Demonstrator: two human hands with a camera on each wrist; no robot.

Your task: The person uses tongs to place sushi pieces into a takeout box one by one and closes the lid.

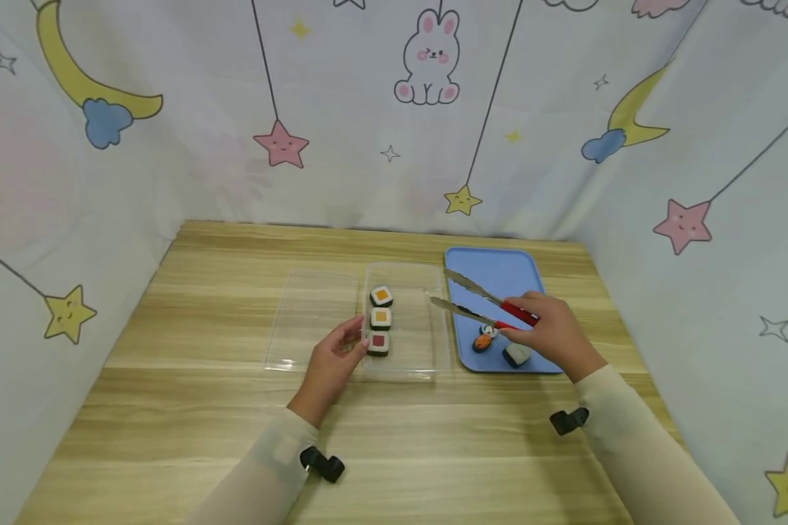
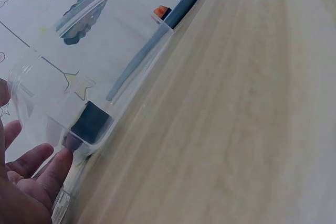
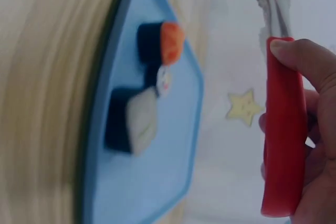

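In the head view my right hand (image 1: 551,332) grips red-handled metal tongs (image 1: 519,313) above the blue tray (image 1: 499,262). Their two arms are spread with nothing between them, and the tips reach toward the clear plastic container (image 1: 440,357). My left hand (image 1: 331,361) touches that container's left wall with thumb and fingertips. Along the same wall inside stand three toy sushi rolls: one with an orange centre (image 1: 381,295), one with a yellow-orange centre (image 1: 381,317), and one with a dark red centre (image 1: 378,343). The left wrist view shows the thumb (image 2: 58,174) against the container's corner.
Near its front, the tray holds an orange-topped sushi piece (image 1: 482,343), a small round roll (image 1: 489,331) and a larger white-topped roll (image 1: 516,354). A clear lid-like plastic piece (image 1: 311,313) lies left of the container on the wooden table (image 1: 190,408). Printed curtains (image 1: 341,182) surround the table.
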